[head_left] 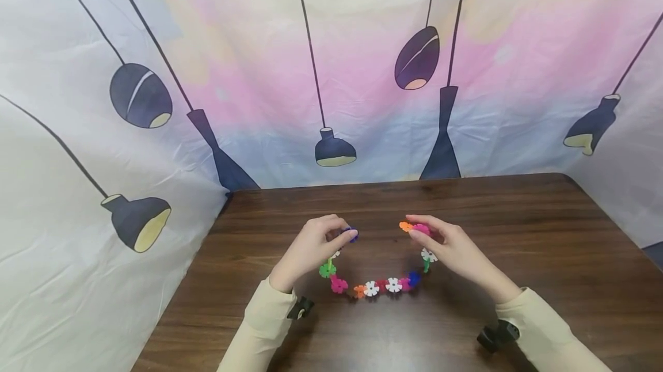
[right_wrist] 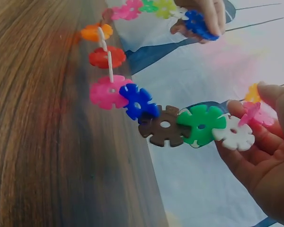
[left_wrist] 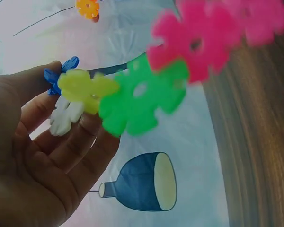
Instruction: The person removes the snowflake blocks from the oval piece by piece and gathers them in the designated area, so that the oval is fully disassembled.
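Observation:
A chain of flower-shaped interlocking plastic discs hangs in a U between both hands, in many colours. With thumb and fingertips my left hand pinches the dark blue disc at one end. White, yellow and green discs follow it along the chain. At the other end my right hand pinches a pink disc, and an orange disc sticks out past the fingertips. Beside that pink disc comes a white one, then green and brown ones. The two ends are apart.
Beneath the chain is a dark wood-grain table. A pale curtain printed with hanging lamps stands behind it and at the sides. Black straps with small devices sit on both wrists.

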### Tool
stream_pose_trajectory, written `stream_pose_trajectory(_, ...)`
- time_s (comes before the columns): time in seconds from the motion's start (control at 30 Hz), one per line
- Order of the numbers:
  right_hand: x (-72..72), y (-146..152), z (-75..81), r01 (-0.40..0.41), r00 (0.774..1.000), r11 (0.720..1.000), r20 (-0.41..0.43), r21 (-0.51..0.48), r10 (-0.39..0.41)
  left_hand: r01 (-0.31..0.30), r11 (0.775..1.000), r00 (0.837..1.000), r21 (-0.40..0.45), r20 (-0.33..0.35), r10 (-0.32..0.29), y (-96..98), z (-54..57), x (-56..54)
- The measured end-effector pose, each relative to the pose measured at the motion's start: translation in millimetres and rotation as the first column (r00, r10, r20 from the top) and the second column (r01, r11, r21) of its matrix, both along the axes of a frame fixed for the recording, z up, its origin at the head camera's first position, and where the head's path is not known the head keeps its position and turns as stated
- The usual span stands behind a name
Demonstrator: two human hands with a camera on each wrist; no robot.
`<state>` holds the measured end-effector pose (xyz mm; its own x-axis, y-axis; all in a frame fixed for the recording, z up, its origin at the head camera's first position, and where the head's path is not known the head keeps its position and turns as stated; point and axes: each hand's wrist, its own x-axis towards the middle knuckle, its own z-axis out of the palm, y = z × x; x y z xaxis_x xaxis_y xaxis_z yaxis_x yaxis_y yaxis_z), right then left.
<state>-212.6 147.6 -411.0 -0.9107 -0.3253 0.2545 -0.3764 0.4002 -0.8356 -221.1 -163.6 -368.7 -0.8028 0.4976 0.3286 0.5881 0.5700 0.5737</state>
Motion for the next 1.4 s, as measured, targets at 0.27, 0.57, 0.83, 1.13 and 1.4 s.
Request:
stream_pose_trajectory(0.27,-1.8,0.1,-3.4,-0.096,0.990,0.988,0.087,-0.117,0.107,0.024,0.998,0.996,-0.066,0.085,-0.019,6.9,-15.2,-5.6)
stream_pose_trajectory(0.57,-2.7,-4.3,-9.6,-0.057,0.992,0.996,0.106,-0.069,0.064,0.086,0.984,0.985,-0.158,0.162,-0.060,19.4,-37.3,-8.9)
stream_pose_trajectory(0.83,-4.0,-10.1,-20.0,-0.045,0.997,0.999,0.065,-0.010,0.045,0.108,0.969,0.977,-0.222,0.202,-0.063,26.0,-53.2,-9.0)
stream_pose_trajectory(1.13,-3.3,-19.6,-33.0,-0.048,0.996,0.998,0.076,-0.027,0.050,0.080,0.963,0.994,-0.257,0.090,-0.059,31.1,-56.4,-6.6)
stream_pose_trajectory(1.4,-3.2,-21.4,-35.0,-0.010,0.995,1.000,0.096,-0.025,0.012,0.073,0.970,0.989,-0.232,-0.110,-0.101,38.4,-45.4,0.1)
